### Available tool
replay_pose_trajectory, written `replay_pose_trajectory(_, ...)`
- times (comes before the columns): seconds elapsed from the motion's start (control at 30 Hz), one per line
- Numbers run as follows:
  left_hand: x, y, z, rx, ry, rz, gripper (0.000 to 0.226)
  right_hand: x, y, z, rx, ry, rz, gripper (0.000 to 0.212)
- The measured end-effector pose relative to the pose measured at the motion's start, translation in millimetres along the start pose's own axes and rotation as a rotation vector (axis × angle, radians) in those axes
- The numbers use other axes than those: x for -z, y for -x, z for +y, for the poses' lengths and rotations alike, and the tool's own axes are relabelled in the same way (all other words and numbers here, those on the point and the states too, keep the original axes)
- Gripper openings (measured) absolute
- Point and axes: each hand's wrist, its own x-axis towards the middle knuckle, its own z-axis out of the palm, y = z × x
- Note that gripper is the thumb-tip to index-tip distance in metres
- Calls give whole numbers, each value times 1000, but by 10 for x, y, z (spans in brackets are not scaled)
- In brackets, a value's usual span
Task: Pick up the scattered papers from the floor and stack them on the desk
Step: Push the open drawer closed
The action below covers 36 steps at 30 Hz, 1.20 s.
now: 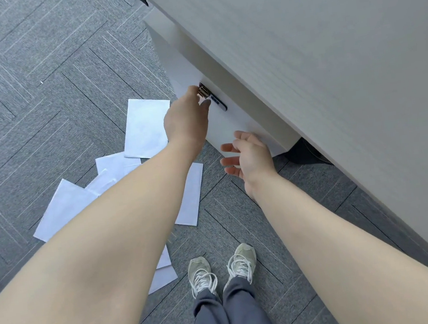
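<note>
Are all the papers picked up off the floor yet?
Not yet. Nothing looks done: the white papers all lie scattered on the grey carpet, and the part of the desk in view holds no stack. Neither hand has a paper: the left hand is at the metal lock on the cabinet under the desk, and the right hand hangs open and empty. Gathering and stacking everything is left.

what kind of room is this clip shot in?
Most likely an office: grey carpet tiles laid in a herringbone pattern, a pale desk with a white lockable cabinet under it, and loose white papers on the floor.
</note>
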Motion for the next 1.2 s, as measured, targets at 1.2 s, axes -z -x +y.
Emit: replay_pose_trajectory(1.2, -68, -82, -27, 13, 60, -86, 34, -56, -11, -40, 43, 8, 11, 43)
